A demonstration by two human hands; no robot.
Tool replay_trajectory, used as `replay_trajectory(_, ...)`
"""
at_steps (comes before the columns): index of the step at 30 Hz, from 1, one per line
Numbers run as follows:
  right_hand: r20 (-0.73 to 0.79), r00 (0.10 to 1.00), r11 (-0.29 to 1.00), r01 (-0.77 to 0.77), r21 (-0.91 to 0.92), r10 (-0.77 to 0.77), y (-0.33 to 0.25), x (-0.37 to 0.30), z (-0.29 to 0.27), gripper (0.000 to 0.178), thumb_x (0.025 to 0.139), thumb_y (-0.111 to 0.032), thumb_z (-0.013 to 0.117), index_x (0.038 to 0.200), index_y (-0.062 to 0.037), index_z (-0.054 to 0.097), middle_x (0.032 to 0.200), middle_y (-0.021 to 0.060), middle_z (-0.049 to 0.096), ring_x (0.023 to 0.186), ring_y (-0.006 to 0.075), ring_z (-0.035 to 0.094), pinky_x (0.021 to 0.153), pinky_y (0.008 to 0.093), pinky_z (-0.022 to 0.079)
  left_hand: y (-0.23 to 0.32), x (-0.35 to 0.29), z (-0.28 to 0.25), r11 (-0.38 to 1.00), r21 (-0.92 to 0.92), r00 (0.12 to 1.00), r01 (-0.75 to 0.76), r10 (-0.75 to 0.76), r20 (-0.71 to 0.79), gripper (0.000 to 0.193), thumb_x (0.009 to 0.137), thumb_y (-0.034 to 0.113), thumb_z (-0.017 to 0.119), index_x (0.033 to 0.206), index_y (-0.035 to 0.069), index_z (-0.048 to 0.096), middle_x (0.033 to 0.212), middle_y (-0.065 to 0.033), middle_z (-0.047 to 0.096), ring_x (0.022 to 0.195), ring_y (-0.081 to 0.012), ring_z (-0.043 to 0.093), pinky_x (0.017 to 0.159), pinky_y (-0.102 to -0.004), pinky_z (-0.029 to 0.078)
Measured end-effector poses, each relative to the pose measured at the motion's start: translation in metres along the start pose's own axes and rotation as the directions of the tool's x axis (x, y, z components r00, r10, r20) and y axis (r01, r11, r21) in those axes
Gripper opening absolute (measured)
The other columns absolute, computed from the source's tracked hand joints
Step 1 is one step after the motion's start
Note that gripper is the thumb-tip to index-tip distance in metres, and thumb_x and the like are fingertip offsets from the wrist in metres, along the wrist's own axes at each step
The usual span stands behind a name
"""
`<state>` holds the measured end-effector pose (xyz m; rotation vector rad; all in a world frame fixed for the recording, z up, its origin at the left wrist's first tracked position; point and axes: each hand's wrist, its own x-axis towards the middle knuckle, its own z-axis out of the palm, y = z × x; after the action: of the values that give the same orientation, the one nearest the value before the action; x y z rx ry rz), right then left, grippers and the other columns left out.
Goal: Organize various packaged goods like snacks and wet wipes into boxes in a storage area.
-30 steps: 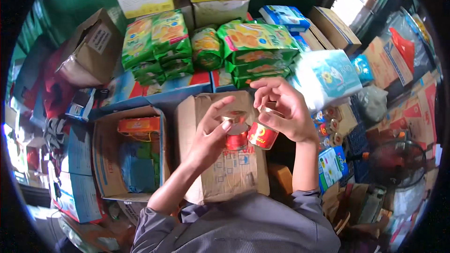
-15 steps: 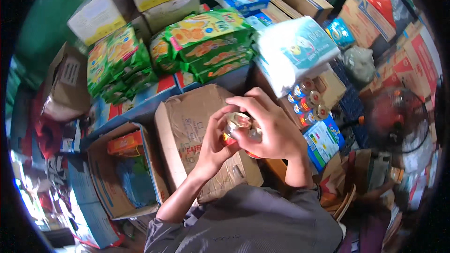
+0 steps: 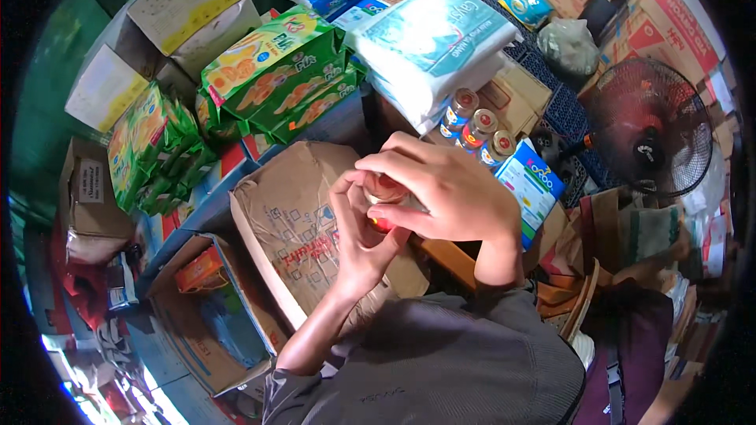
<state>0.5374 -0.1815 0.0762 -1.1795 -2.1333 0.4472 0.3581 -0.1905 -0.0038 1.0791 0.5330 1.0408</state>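
Observation:
Over the brown cardboard box [image 3: 295,212], a small jar [image 3: 384,189] with a gold rim on its lid and a bit of red label is held between my two hands. My left hand [image 3: 358,228] wraps its lower left side. From the right, my right hand [image 3: 453,189] curls over it, with the thumb across the lid's front edge. Fingers hide much of the jar. Beyond my right hand stand several similar lidded jars [image 3: 475,127], beside a blue-and-white packet [image 3: 529,189].
Green snack packs [image 3: 272,63] are stacked at the back left, next to a large white-and-teal pack [image 3: 441,39]. An open carton [image 3: 272,323] stands at the lower left. On the right are a black fan [image 3: 650,126] and a wooden chair edge [image 3: 581,311].
The view has swung to the right, so most goods appear further left and the fan shows more fully. Both hands keep hold of the jar; my right fingers now cover more of it.

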Motion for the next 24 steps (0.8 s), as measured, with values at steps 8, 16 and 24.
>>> replay_trajectory(8,-0.487,0.872,0.991,-0.030,-0.134,-0.039,0.029,-0.037,-0.074,0.047,0.085,-0.006,0.081,0.130,-0.0033,0.069,0.109,0.0059,0.068,0.088,0.0113,0.065,0.069,0.0272,0.054,-0.018,0.012,0.026,0.999,-0.008,0.995,0.040,-0.039,0.096,0.108,0.089,0.026,0.083,0.165,0.012,0.008,0.159,-0.0189,0.035,0.140,-0.0320,0.049,0.107,-0.0421,0.047)
replay_trajectory(16,-0.695,0.672,0.850,-0.499,-0.169,0.256,0.124,-0.076,-0.103,0.048,0.085,-0.004,0.083,0.130,-0.0024,0.069,0.111,0.0068,0.069,0.097,0.0132,0.065,0.083,0.0277,0.052,-0.036,0.004,0.021,0.959,-0.045,0.935,0.281,-0.263,0.237,0.075,0.100,0.006,0.063,0.162,0.013,0.023,0.144,-0.0159,0.049,0.110,-0.0213,0.064,0.099,-0.0358,0.049)
replay_trajectory(24,-0.409,0.723,0.807,-0.587,0.061,0.557,0.233,-0.088,-0.062,0.045,0.085,-0.006,0.084,0.127,-0.0007,0.069,0.108,0.0078,0.076,0.097,0.0139,0.070,0.088,0.0308,0.056,-0.052,0.009,0.026,0.955,0.032,0.921,0.296,-0.295,0.254,0.058,0.105,0.014,0.059,0.157,0.012,0.035,0.137,-0.0123,0.058,0.110,-0.0190,0.064,0.093,-0.0321,0.049)
